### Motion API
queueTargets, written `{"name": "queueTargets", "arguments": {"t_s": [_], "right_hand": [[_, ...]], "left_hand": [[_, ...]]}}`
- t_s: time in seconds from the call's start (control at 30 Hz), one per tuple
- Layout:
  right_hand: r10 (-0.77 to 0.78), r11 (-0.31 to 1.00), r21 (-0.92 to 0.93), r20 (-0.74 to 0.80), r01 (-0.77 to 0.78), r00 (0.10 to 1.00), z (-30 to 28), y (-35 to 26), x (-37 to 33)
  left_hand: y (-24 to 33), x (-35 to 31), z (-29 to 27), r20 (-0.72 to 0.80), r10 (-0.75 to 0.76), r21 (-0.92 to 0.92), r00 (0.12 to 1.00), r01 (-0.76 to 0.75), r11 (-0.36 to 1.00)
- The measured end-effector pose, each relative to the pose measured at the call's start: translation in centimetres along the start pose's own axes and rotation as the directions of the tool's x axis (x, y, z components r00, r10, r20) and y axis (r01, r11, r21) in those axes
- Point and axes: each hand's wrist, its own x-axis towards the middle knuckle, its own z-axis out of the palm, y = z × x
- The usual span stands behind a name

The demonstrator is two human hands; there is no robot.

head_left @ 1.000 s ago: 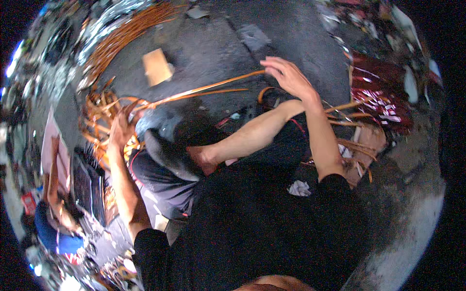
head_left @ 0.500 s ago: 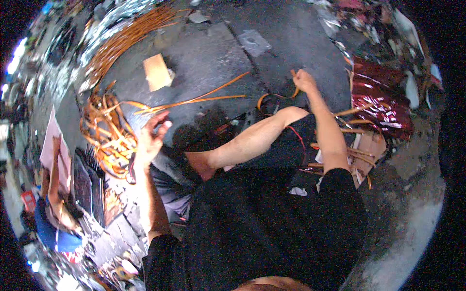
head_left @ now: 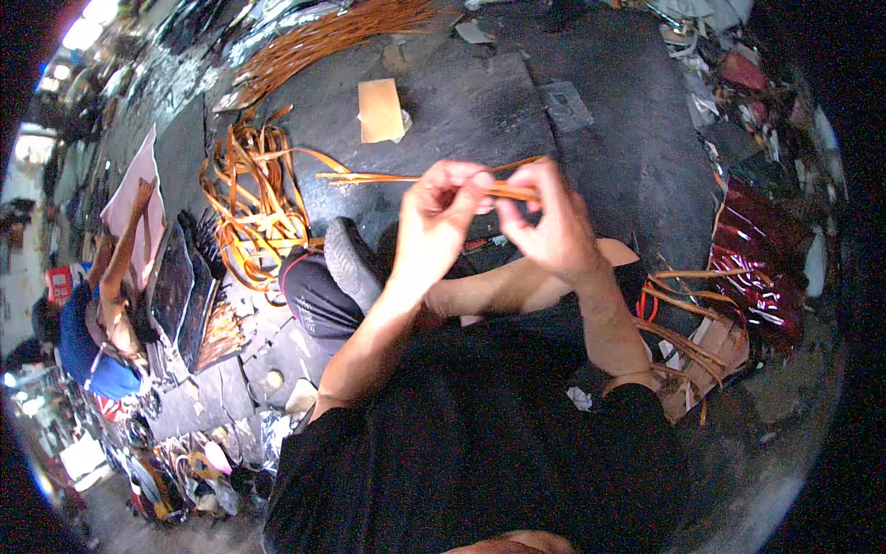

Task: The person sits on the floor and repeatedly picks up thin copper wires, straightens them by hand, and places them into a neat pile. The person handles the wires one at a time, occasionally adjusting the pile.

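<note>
Both hands are close together above my bent leg, with narrow flat orange-brown strips [head_left: 374, 177] between them. My left hand [head_left: 436, 222] pinches the strips between thumb and fingers, and their loose ends stick out to the left. On the other side my right hand [head_left: 554, 226], somewhat blurred, is closed on the strips' right part with thumb and bent fingers. How many strips run through the fingers is hidden. A tangled heap of similar strips [head_left: 242, 198] lies on the floor left of my hands; one strip trails from it toward them.
A tan rectangular block [head_left: 379, 113] lies ahead on the dark floor [head_left: 471, 102], left of a clear plastic piece [head_left: 566, 105]. Long thin brown rods [head_left: 323, 44] are bundled at the far left. Shiny dark-red film [head_left: 761, 254] and more strips [head_left: 688, 346] on cardboard lie right. Another person [head_left: 106, 342] works at left.
My right hand has come in from the far right with its strip and now meets my left. My left hand has moved right, from open beside the heap to closed on the strips. The view has shifted.
</note>
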Motion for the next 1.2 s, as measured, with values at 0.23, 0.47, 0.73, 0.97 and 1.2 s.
{"name": "queueTargets", "arguments": {"t_s": [0.23, 0.47, 0.73, 0.97, 1.2], "right_hand": [[-0.055, 0.983, 0.174, 0.002, 0.053, 0.999, 2.0, -1.9, 0.9], [-0.182, 0.978, 0.085, -0.125, 0.193, 0.975, 2.7, -3.3, 1.4], [-0.292, 0.941, 0.113, -0.205, 0.319, 0.934, 4.0, -4.0, 2.3], [-0.226, 0.932, 0.207, -0.305, 0.296, 0.925, 5.7, -5.4, 3.2], [-0.313, 0.937, 0.070, -0.269, 0.343, 0.911, 5.7, -5.2, 2.5]], "left_hand": [[2.6, -0.3, -3.6, -0.082, 0.052, 0.227, 0.995, -0.032, 0.973], [1.3, -0.9, -5.0, 0.051, 0.117, -0.126, 0.992, -0.110, 0.986], [-0.2, 0.0, -5.3, -0.004, 0.276, -0.306, 0.961, -0.264, 0.915], [1.3, -0.4, -1.8, -0.146, 0.267, -0.459, 0.953, -0.304, 0.835], [3.5, -0.3, -2.3, -0.302, 0.190, -0.592, 0.934, -0.340, 0.730]]}}
